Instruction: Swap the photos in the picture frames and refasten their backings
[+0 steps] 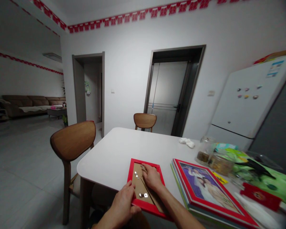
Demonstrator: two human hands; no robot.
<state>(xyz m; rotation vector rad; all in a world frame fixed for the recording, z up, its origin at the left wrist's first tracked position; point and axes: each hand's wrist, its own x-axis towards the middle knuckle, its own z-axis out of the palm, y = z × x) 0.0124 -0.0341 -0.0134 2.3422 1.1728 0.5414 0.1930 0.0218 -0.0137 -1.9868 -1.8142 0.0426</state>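
Note:
A red picture frame (131, 170) lies back side up near the table's front edge, its brown backing board (137, 184) showing. Small metal clips (143, 195) sit on the board, a pair near the lower end and others near the upper left. My left hand (125, 202) grips the frame's lower left edge, thumb at the near rim. Over the upper part of the board, my right hand (153, 178) has its fingers curled and pressed together at the backing. Whatever is between those fingertips is hidden. My right forearm covers part of the frame's right side.
Right of my hands is a stack of frames, topped by a red-framed photo (205, 187). Glass jars (205, 149), a green bag (259, 181), a red packet (261, 196) and crumpled tissue (187, 142) lie beyond on the white table (133, 143). Wooden chairs (73, 140) stand around it.

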